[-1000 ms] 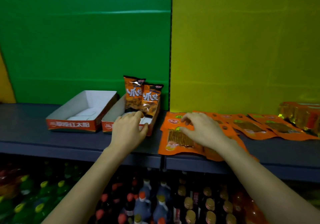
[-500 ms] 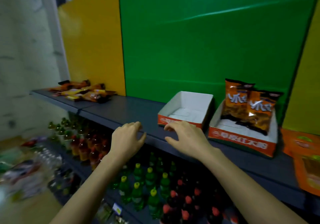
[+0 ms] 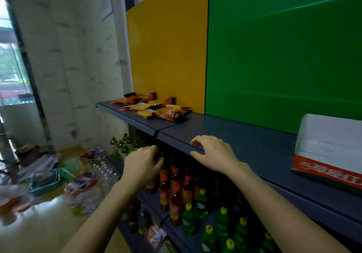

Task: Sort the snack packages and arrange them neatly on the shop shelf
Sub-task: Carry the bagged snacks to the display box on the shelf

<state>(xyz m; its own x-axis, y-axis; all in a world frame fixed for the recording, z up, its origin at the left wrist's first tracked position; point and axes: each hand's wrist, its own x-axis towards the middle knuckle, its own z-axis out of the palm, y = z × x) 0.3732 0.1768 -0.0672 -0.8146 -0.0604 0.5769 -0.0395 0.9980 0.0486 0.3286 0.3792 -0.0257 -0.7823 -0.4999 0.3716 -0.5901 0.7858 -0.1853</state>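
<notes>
Since the earlier frame the view has swung further left: the box with the two upright packs has gone out of sight, only the empty white-and-orange carton (image 3: 331, 151) remains at the right edge, and the loose heap of snack packages (image 3: 154, 107) at the far left end of the shelf (image 3: 254, 141) now sits nearer the centre. Both hands have travelled left with it. The right hand (image 3: 213, 152) hovers over the shelf's front lip, fingers loosely spread and holding nothing. The left hand (image 3: 142, 164) hangs just below the lip, in front of the bottles (image 3: 176, 184), fingers curled but empty. The hands seem carried forward and ready because the heap, still well apart from them, is probably the next lot to gather for sorting.
</notes>
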